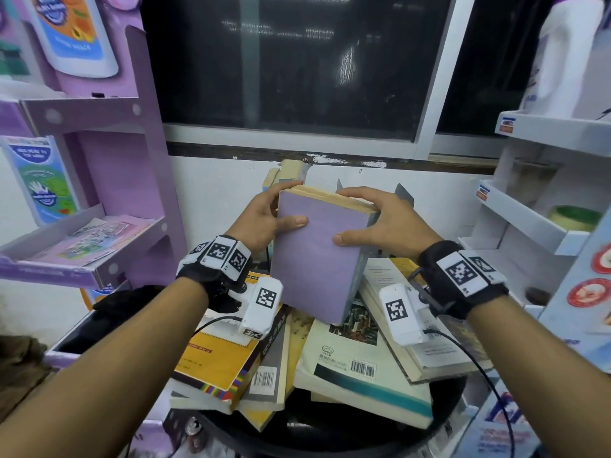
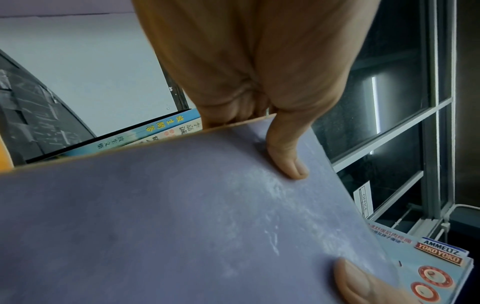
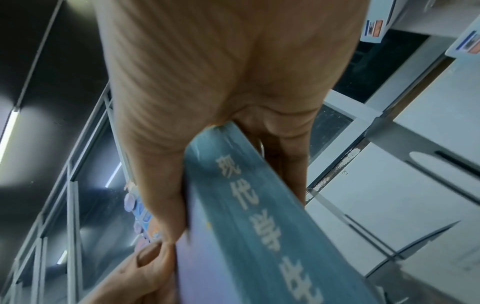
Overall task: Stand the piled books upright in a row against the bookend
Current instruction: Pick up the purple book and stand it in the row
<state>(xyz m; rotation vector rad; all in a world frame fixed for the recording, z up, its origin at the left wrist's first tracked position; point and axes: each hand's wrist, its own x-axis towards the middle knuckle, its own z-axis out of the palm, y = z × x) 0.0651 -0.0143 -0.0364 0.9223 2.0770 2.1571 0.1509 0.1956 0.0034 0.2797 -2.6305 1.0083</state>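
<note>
- Now the purple book [image 1: 317,256] is held upright above the pile of books [image 1: 330,361], just in front of the grey metal bookend [image 1: 405,196].
- To do this step well, I think it must go down straight, spine side close along the bookend, bottom edge landing flat.
- Left hand [image 1: 264,216] grips the left top corner, thumb on the cover, fingers curled behind.
- Right hand [image 1: 377,223] grips the right top corner the same way, wrist raised.

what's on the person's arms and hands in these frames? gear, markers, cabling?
Bare forearms, no sleeves or gloves. Each wrist has a black strap carrying white blocks with black square fiducial markers. Under each wrist sits a white camera housing with its own marker; a thin black cable trails from each. Left hand and right hand are bare.
</note>
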